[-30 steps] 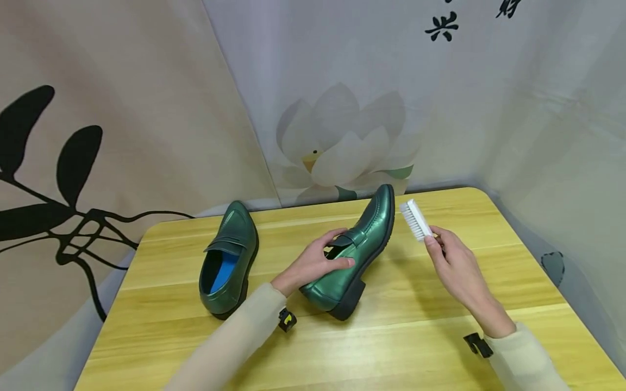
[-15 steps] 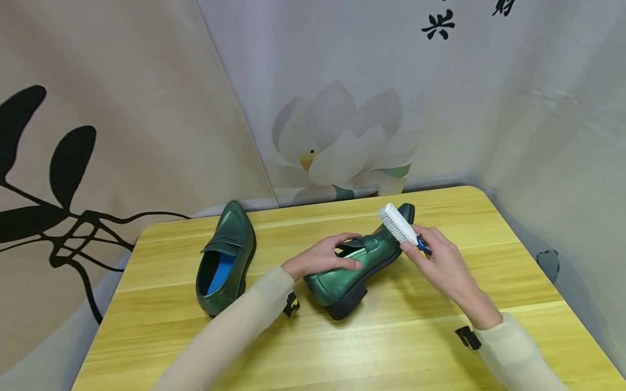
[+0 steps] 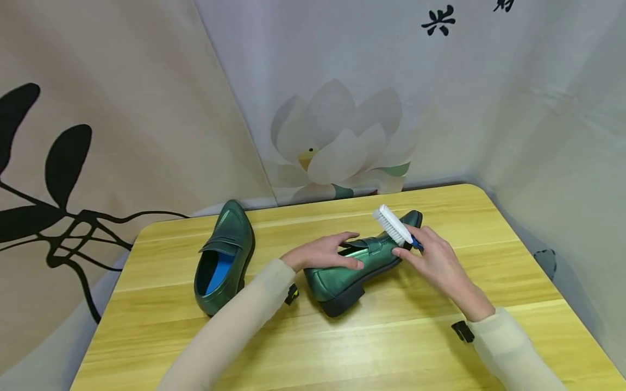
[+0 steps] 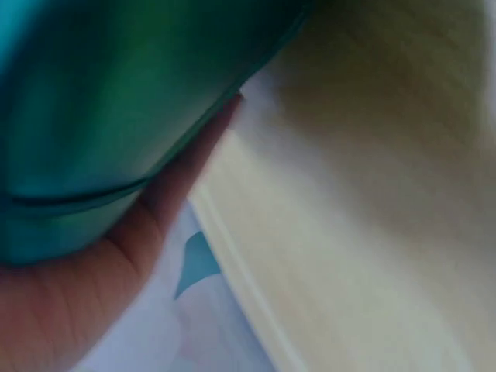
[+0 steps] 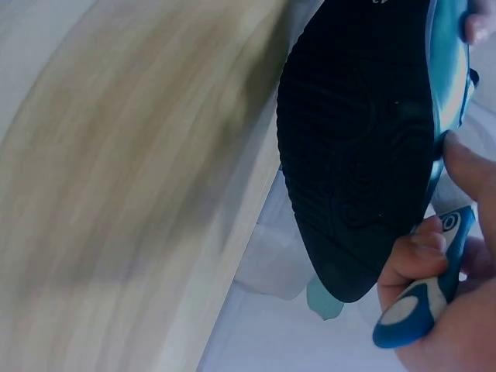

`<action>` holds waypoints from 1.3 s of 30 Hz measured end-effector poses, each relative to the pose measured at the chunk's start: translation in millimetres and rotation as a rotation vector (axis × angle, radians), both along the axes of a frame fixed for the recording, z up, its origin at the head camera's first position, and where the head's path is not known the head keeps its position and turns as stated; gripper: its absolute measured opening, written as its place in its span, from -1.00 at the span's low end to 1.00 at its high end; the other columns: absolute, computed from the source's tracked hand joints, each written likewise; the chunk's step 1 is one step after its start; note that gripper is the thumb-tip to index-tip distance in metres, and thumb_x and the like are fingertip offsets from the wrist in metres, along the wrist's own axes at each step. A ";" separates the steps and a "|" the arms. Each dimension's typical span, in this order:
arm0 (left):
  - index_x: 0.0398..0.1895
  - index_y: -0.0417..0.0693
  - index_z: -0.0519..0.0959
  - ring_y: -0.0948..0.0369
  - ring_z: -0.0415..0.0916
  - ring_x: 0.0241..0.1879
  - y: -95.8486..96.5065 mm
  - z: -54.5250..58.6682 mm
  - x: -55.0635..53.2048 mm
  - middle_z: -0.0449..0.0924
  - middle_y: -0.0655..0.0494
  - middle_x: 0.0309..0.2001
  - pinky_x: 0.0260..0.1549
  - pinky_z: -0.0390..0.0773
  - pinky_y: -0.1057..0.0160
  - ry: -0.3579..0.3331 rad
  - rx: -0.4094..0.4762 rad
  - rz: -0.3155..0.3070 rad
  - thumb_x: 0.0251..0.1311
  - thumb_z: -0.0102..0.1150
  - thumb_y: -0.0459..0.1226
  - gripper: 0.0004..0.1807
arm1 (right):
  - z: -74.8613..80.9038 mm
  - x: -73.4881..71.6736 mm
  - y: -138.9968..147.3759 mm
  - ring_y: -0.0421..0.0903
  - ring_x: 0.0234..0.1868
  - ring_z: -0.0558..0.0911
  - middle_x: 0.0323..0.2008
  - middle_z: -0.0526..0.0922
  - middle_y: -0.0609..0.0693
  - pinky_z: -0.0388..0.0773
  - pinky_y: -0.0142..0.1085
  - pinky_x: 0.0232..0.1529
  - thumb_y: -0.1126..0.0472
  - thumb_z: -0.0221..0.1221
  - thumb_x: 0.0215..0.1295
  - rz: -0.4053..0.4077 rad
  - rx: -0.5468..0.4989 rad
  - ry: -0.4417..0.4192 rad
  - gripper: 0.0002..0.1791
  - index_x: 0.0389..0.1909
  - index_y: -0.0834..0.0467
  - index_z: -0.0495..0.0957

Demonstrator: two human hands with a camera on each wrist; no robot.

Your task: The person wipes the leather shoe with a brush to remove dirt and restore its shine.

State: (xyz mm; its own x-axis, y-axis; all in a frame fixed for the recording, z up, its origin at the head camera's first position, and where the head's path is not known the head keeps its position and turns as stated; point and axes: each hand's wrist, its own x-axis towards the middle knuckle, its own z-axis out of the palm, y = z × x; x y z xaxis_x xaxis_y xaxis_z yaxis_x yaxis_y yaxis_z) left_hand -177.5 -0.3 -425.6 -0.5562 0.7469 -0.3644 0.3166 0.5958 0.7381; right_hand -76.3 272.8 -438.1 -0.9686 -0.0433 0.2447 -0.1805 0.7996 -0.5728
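My left hand grips a shiny green loafer at its opening, thumb on the near side. The loafer is tilted above the table, its toe pointing to the back right. Close up in the left wrist view, a digit lies along the green upper. In my right hand is a white-bristled brush with a blue and white handle. The brush head is at the loafer's front upper; whether the bristles touch cannot be made out. The right wrist view shows the dark ridged sole.
A second green loafer with a blue insole stands upright on the wooden table, left of my left hand. Behind the table hangs a printed cloth with a flower and dark leaves.
The brush has moved left from beside the loafer to over its front upper. The loafer's toe has swung down and to the right. Both hands have kept their hold.
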 end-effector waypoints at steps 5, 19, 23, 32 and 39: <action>0.63 0.03 0.17 -0.02 0.41 0.38 -13.6 5.5 10.9 0.38 -0.11 0.46 0.27 0.46 -0.09 0.103 -0.042 0.125 0.22 0.20 0.37 0.05 | 2.2 -6.4 -5.9 0.01 -0.34 0.45 -0.18 0.58 0.17 0.37 -0.19 -0.40 0.04 0.44 0.30 0.004 0.021 0.018 -0.28 0.37 0.31 0.48; -0.04 -0.17 0.71 -0.01 0.42 0.37 -52.9 -21.5 38.2 0.52 -0.09 0.34 0.29 0.44 -0.05 0.088 0.396 0.347 0.52 0.15 -0.14 -0.71 | 10.5 -17.0 -13.1 0.03 -0.35 0.43 -0.18 0.56 0.19 0.34 -0.18 -0.40 0.05 0.42 0.33 -0.002 0.064 0.019 -0.25 0.42 0.32 0.42; -0.13 -0.23 0.68 -0.02 0.42 0.37 -55.9 -24.6 37.5 0.54 -0.10 0.33 0.28 0.40 -0.01 -0.023 0.463 0.386 0.54 0.12 -0.20 -0.74 | 9.9 -17.7 -16.7 0.03 -0.34 0.43 -0.18 0.55 0.18 0.34 -0.18 -0.40 0.05 0.42 0.33 -0.003 0.046 0.013 -0.26 0.42 0.30 0.43; -0.15 -0.21 0.66 0.04 0.42 0.35 -47.7 -24.2 23.5 0.56 0.01 0.32 0.24 0.38 0.05 -0.080 0.517 0.361 0.55 0.10 -0.19 -0.74 | 8.1 -8.4 -12.9 -0.04 -0.41 0.33 -0.21 0.52 0.16 0.27 -0.23 -0.48 0.04 0.42 0.32 -0.051 0.018 0.049 -0.21 0.44 0.33 0.39; -0.11 -0.19 0.67 0.10 0.39 0.37 -36.9 -27.3 2.0 0.57 0.05 0.30 0.30 0.34 0.02 -0.097 0.512 0.247 0.57 0.07 -0.18 -0.73 | 9.4 -1.4 -4.8 -0.04 -0.43 0.31 -0.24 0.48 0.14 0.26 -0.24 -0.49 0.04 0.41 0.34 -0.084 0.012 0.050 -0.23 0.45 0.30 0.39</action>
